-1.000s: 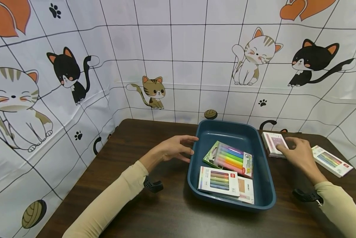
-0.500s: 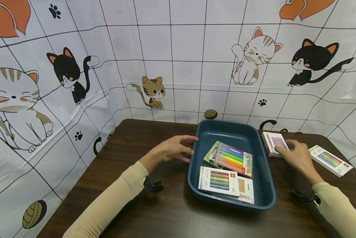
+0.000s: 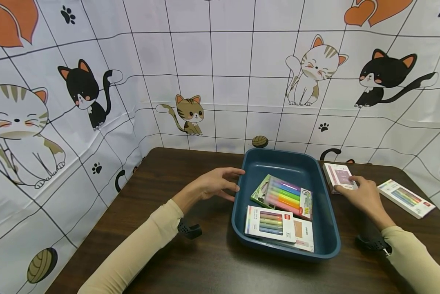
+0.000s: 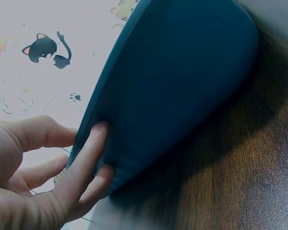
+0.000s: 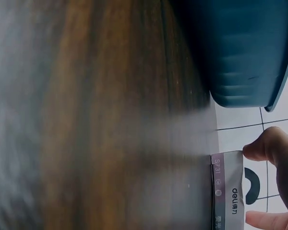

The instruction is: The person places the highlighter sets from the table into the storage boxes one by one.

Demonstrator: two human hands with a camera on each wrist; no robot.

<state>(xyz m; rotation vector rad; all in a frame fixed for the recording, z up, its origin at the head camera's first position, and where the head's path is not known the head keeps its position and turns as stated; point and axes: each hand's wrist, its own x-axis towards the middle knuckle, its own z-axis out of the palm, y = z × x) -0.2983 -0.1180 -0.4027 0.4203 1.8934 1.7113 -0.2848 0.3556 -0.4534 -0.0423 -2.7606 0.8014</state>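
Observation:
My left hand [image 3: 217,184] is at the left side of a dark blue plastic tray [image 3: 331,228]. In the left wrist view its fingers [image 4: 89,158] lie against the tray's outer wall, and another fingertip meets the rim. To the right of the tray, my right hand [image 3: 365,200] grips a small white and pink box [image 3: 341,176], with thumb and finger at its edges. The right wrist view shows the thumb [image 5: 259,146] at a corner of this box, which has "deli" printed on its end. The box sits low on the table beside the tray.
Inside the tray lie a clear pack of rainbow highlighters [image 3: 287,196] on a green pack [image 3: 260,192], and a white box of coloured pens [image 3: 271,224] over another white box [image 3: 304,234]. A flat white pen box [image 3: 407,198] lies right of my right hand. A cat-print sheet [image 3: 231,53] hangs behind the table.
My right hand has shifted left over the small box, its thumb moving from the right part toward the near left corner. The left hand and the tray have stayed put.

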